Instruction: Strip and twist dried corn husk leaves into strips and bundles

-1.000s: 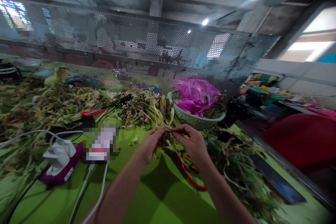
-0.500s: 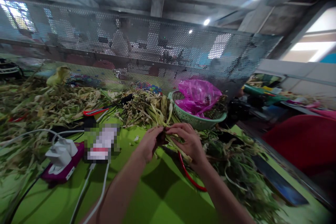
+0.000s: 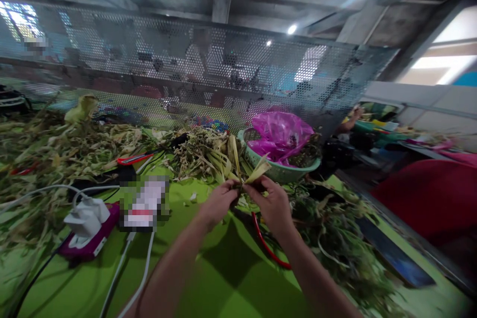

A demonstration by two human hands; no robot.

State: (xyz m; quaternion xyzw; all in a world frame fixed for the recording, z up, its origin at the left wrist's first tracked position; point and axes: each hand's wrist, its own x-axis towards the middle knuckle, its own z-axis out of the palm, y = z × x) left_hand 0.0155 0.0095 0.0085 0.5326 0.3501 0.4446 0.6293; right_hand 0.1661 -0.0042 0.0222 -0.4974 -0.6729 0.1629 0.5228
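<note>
Over the green table (image 3: pixel 231 263), both my hands meet at a small bunch of dry, pale yellow-green leaves (image 3: pixel 258 170). My left hand (image 3: pixel 220 202) is closed around the base of the bunch, its fingertips pinched together. Pressed close beside it, my right hand (image 3: pixel 274 203) pinches a broad leaf that sticks up to the right. Other thin blades rise from between the fingers, and what lies inside the left palm is hidden. Just behind the hands is a heap of dried plants (image 3: pixel 201 151). A red curved handle or tube (image 3: pixel 265 247) lies below the right wrist.
A green basket (image 3: pixel 303 171) with a pink plastic bag (image 3: pixel 281 134) stands behind. To the left are a blurred phone-like device (image 3: pixel 146 203), a purple power strip (image 3: pixel 84 253) with white plugs (image 3: pixel 87 216), and withered leaves (image 3: pixel 40 159). Greenery (image 3: pixel 335 238) lies right; a perforated metal screen (image 3: pixel 208 69) stands behind.
My right hand has turned and shifted its pinch, and the broad leaf that pointed down beneath it now points up to the right. My left hand stays nearly in place.
</note>
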